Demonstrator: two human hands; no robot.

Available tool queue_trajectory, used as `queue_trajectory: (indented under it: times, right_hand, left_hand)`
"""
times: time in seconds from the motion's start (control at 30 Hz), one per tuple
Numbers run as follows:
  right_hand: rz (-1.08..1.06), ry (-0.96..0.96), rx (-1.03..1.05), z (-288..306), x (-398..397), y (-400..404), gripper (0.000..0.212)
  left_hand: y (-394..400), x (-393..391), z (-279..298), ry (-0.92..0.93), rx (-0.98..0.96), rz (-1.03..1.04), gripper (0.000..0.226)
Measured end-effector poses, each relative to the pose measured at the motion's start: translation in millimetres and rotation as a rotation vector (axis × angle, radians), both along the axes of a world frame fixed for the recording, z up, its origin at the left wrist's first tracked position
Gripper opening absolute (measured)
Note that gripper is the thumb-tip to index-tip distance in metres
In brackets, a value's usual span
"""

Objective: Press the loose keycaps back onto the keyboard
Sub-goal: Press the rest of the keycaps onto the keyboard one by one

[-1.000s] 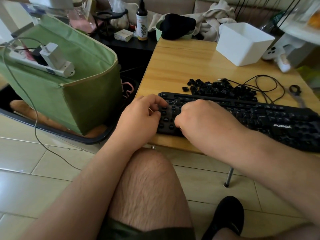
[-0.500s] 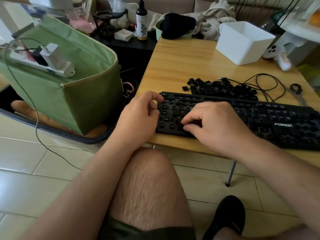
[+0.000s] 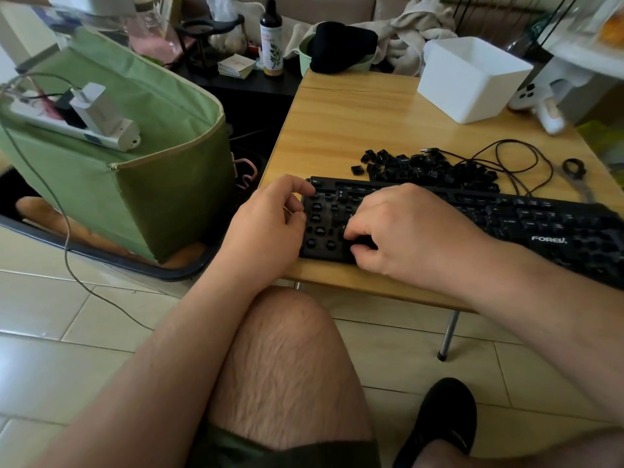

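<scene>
The right hand (image 3: 415,231) pressed curled fingers onto a keycap at the keyboard (image 3: 540,228) front-left; whether it grasped one, I cannot tell. The left hand (image 3: 270,217), loosely curled, steadied the 9 o'clock edge. Next: fetch from the loose keycaps (image 3: 432,168) at 12 o'clock on the counter (image 3: 354,119).

Table (image 3: 354,130): stood right of the fabric bin (image 3: 162,184), over the tiled floor.
Keyboard (image 3: 540,228): lay along the table's near edge.
Loose keycaps (image 3: 422,168): were piled on the table just behind the keyboard.
Cable (image 3: 520,160): was coiled right of the keycap pile, behind the keyboard.
Box (image 3: 472,79): sat at the table's far right corner.
Power strip (image 3: 74,126): lay on top of the fabric bin.
Left hand (image 3: 270,224): rested at the keyboard's left end.
Right hand (image 3: 412,231): rested on the keyboard, just right of the left hand.
Bottle (image 3: 271,35): stood behind the table, left of its far edge.
</scene>
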State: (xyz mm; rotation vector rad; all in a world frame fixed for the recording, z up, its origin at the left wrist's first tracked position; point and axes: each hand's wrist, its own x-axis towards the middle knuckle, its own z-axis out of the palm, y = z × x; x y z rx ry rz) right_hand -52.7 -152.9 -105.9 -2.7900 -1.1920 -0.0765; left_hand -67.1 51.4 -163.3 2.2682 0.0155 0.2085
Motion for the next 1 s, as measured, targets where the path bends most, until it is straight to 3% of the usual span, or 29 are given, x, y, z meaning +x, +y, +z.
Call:
queue_trajectory:
  times: [0.8,1.0]
  right_hand:
    - [-0.025,0.057,-0.025,1,-3,0,0.019]
    - [-0.022,0.086,0.099,-14,-9,-14,0.017]
  left_hand:
    - [-2,-2,3,-0.004,-0.008,-0.006,0.035]
    - [-1,-2,4,0.005,-0.014,-0.008,0.035]
